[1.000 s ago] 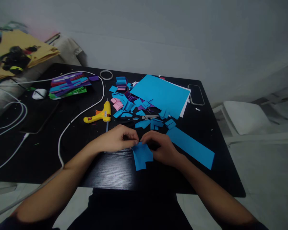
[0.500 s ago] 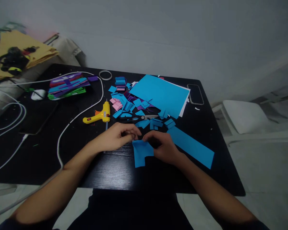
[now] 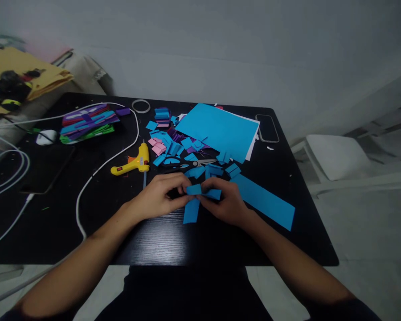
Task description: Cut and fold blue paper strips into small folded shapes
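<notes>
A small blue paper piece (image 3: 191,211) is pinched between both hands over the front middle of the black table (image 3: 153,240). One strip of it hangs down toward me, and folded parts stick up and to the right. My left hand (image 3: 163,194) grips its left side with thumb and fingers. On the right side, my right hand (image 3: 225,200) pinches it, fingers bent. Just beyond the hands lie black-handled scissors (image 3: 190,164) among small blue paper pieces (image 3: 169,142). A long blue strip (image 3: 267,200) lies to the right of my right hand.
A yellow glue gun (image 3: 133,162) lies left of the scissors. Behind are a large blue sheet (image 3: 220,129), a phone (image 3: 268,128), a tape ring (image 3: 141,106) and a coloured paper stack (image 3: 88,122). A white cable (image 3: 83,191) crosses the left side.
The blue piece has been turned and folded, so parts of it now stand up between the fingers. My left thumb and fingers have closed on its edge. The view has shifted slightly.
</notes>
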`<state>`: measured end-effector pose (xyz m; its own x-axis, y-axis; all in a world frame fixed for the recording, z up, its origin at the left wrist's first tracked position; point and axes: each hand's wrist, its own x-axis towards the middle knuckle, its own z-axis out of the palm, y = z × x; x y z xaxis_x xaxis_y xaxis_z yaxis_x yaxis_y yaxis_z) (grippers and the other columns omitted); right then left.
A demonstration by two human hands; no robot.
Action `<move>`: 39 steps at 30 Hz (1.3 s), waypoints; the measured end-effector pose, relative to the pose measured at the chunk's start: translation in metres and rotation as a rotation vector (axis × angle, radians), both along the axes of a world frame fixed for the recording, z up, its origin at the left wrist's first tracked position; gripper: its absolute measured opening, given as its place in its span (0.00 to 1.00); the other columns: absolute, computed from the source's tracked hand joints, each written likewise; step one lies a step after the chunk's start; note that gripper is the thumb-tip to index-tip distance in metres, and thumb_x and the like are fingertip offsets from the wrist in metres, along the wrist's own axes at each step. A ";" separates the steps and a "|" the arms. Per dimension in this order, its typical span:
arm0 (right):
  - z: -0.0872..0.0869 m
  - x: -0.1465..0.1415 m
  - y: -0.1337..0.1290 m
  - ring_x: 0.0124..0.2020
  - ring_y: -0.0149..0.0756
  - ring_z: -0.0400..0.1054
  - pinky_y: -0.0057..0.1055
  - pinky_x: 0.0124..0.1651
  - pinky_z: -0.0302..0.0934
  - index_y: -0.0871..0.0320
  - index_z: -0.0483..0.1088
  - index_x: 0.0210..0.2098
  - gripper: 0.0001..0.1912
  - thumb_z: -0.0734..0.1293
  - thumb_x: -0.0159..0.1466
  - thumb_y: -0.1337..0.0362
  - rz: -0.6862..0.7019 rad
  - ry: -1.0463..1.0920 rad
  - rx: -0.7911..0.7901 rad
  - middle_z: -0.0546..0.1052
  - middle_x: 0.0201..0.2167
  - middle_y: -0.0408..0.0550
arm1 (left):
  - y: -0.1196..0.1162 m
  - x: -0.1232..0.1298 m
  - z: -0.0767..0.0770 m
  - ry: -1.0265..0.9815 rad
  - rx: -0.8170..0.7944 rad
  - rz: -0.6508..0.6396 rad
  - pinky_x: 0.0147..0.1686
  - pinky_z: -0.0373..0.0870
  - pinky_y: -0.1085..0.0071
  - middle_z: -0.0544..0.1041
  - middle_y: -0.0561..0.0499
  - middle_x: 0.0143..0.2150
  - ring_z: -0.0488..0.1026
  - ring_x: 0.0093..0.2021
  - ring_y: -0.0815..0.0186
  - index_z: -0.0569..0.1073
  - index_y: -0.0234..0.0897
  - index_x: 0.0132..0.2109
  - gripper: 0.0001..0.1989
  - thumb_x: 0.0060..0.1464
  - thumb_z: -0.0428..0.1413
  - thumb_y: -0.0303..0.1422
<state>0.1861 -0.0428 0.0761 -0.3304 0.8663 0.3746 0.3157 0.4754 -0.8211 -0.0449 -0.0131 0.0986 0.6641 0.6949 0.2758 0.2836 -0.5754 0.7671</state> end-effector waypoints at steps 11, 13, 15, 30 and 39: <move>-0.002 -0.001 -0.002 0.29 0.34 0.75 0.31 0.34 0.70 0.54 0.74 0.38 0.06 0.74 0.63 0.62 -0.059 0.010 -0.038 0.80 0.30 0.44 | -0.002 0.000 -0.006 -0.024 0.000 0.093 0.38 0.74 0.71 0.81 0.49 0.37 0.79 0.36 0.66 0.77 0.36 0.43 0.05 0.60 0.62 0.30; -0.004 -0.002 -0.003 0.26 0.33 0.73 0.30 0.30 0.68 0.54 0.72 0.38 0.09 0.75 0.62 0.60 -0.085 0.049 -0.076 0.78 0.27 0.41 | -0.002 0.000 -0.007 -0.030 0.004 0.121 0.36 0.73 0.73 0.80 0.50 0.35 0.78 0.34 0.67 0.76 0.36 0.42 0.05 0.60 0.62 0.32; -0.005 -0.003 -0.003 0.25 0.34 0.74 0.31 0.29 0.68 0.54 0.71 0.39 0.12 0.76 0.61 0.59 -0.087 0.096 -0.131 0.77 0.26 0.41 | -0.002 0.001 -0.008 -0.052 -0.004 0.129 0.34 0.72 0.74 0.78 0.53 0.32 0.76 0.31 0.69 0.75 0.36 0.40 0.05 0.60 0.62 0.33; 0.002 -0.006 -0.001 0.38 0.39 0.79 0.39 0.44 0.77 0.52 0.73 0.43 0.18 0.79 0.58 0.56 -0.026 0.377 -0.417 0.82 0.37 0.44 | -0.003 0.009 -0.004 -0.242 -0.433 0.214 0.30 0.70 0.75 0.74 0.55 0.28 0.70 0.28 0.71 0.76 0.35 0.38 0.08 0.56 0.65 0.35; 0.005 -0.005 0.003 0.34 0.37 0.79 0.40 0.43 0.78 0.55 0.75 0.40 0.17 0.79 0.57 0.54 0.002 0.499 -0.619 0.82 0.34 0.44 | -0.001 0.013 -0.002 -0.309 -0.640 0.231 0.30 0.71 0.73 0.72 0.55 0.26 0.70 0.27 0.71 0.75 0.34 0.37 0.10 0.54 0.66 0.35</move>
